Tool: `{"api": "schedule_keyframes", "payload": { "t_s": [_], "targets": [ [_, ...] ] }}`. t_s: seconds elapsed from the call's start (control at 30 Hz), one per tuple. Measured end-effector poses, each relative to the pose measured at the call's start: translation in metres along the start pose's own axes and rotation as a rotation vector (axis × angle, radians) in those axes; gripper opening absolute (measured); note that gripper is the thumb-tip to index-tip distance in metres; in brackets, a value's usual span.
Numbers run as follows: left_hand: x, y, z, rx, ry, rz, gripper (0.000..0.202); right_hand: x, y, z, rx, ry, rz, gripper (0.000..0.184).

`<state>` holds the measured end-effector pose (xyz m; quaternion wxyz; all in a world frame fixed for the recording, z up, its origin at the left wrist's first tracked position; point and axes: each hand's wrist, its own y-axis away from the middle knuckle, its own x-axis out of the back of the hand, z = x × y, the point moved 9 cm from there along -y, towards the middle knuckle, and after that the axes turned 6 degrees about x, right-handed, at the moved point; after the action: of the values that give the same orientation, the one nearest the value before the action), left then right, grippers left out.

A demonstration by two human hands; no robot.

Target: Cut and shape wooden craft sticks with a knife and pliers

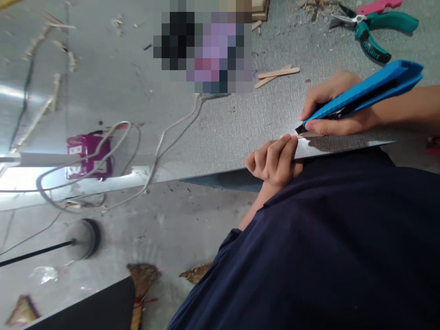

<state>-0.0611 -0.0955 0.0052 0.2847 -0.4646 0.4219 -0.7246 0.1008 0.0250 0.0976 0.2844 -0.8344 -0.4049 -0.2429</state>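
Observation:
My right hand (335,110) grips a blue utility knife (367,94), its blade tip touching a thin wooden stick (311,135) that lies flat near the front edge of the grey table (220,137). My left hand (275,158) is curled at the table edge, fingertips pressing on the near end of that stick. Most of the stick is hidden under the two hands.
Two more wooden sticks (277,74) lie further back on the table. Green-handled pliers (373,30) and a pink tool (378,6) lie at the far right among wood shavings. A purple power strip (88,156) with white cables sits on the floor at left.

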Motion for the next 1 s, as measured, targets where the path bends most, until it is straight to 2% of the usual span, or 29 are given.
{"api": "schedule_keyframes", "payload": {
  "t_s": [0.13,0.23,0.33,0.47,0.53,0.7,0.87,1.0],
  "targets": [
    [0.0,-0.006,0.003,-0.023,-0.056,0.0,0.058,-0.007,-0.004,-0.003,0.064,0.035,-0.074,0.019],
    [0.0,-0.006,0.003,-0.023,0.0,0.008,0.054,-0.009,-0.006,-0.001,0.059,0.054,-0.108,0.018],
    [-0.005,-0.001,-0.002,0.021,0.064,-0.039,0.052,-0.006,-0.008,-0.003,0.129,0.064,-0.07,0.015],
    [-0.016,0.006,-0.011,0.105,0.046,-0.126,0.055,-0.005,-0.008,-0.003,0.233,0.059,-0.035,0.011],
    [-0.014,0.003,-0.009,0.09,0.049,-0.103,0.054,-0.005,-0.006,-0.002,0.262,0.057,-0.013,0.01],
    [0.003,-0.016,0.009,-0.049,0.073,0.035,0.044,-0.004,0.004,-0.001,0.283,0.121,0.059,0.016],
    [0.008,-0.023,0.014,-0.065,0.093,0.071,0.042,-0.008,0.011,-0.009,0.37,0.199,0.003,0.03],
    [0.008,-0.023,0.017,-0.098,0.088,0.094,0.044,-0.008,0.013,-0.014,0.408,0.278,0.017,0.042]
  ]
}}
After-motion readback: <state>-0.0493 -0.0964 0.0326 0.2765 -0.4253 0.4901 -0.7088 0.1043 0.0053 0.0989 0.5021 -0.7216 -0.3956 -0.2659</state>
